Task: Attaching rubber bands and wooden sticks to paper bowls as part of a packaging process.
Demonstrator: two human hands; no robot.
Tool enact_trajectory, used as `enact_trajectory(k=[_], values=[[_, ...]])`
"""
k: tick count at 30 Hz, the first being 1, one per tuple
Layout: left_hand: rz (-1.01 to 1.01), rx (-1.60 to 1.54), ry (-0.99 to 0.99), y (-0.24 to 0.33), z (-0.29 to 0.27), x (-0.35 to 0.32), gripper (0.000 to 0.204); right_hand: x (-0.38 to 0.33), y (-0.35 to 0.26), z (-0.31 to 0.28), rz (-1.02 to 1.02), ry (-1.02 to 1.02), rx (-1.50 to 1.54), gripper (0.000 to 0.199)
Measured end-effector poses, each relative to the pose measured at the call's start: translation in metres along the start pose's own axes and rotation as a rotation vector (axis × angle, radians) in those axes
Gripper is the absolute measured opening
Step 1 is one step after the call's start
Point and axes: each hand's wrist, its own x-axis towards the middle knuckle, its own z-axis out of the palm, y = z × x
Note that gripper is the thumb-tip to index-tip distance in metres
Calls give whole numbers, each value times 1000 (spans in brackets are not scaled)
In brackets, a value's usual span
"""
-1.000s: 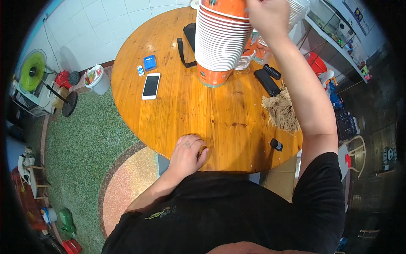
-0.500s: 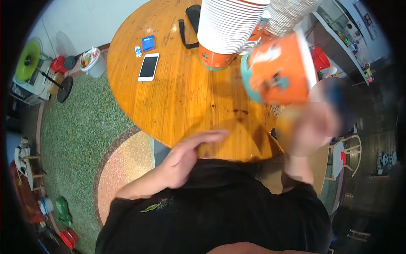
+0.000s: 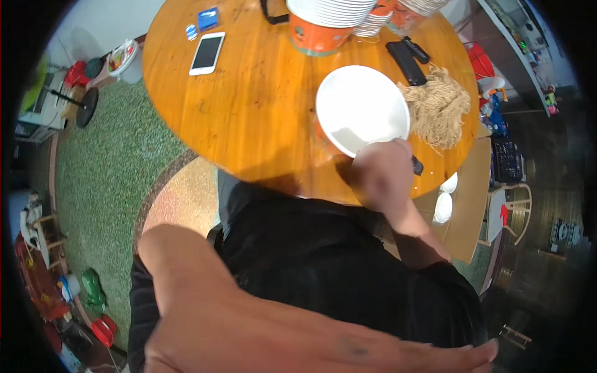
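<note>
A large paper bucket (image 3: 360, 109), white inside and orange outside, is on the round wooden table (image 3: 249, 118) with its mouth facing up toward me. My right hand (image 3: 382, 177) is closed at its near right rim, somewhat blurred. Close to the camera, my left hand (image 3: 311, 336) crosses low in front of my black shirt with its fingers stretched out to the right; nothing shows in it. Beyond the bucket rises a stack of the same orange and white buckets (image 3: 318, 37), its top cut off by the picture's edge.
Tan string (image 3: 441, 109) lies heaped right of the bucket, beside a black object (image 3: 407, 62). A white phone (image 3: 207, 54) and a blue packet (image 3: 208, 18) lie on the left. Past the table's right edge is an open cardboard box (image 3: 469, 199) with white items.
The bucket was in the air, tilted on its side; now it is lower, nearer me, with its mouth upward. My left hand has come up close to the camera. The view has tilted downward.
</note>
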Motion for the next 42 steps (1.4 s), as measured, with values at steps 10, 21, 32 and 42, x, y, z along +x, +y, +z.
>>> enact_trajectory(k=[10,21,32,42], values=[[37,130,-123,19,-5,32,51,1,-14,6,33,13,50,24],[442,474,-79,29,-11,10,49,73,-51,15,185,110,262,53],[228,858,696,0,-14,-7,19,79,-42,9,1186,-668,829,32],[-398,2405,-22,29,-112,-55,33,-34,54,18,706,122,854,96]])
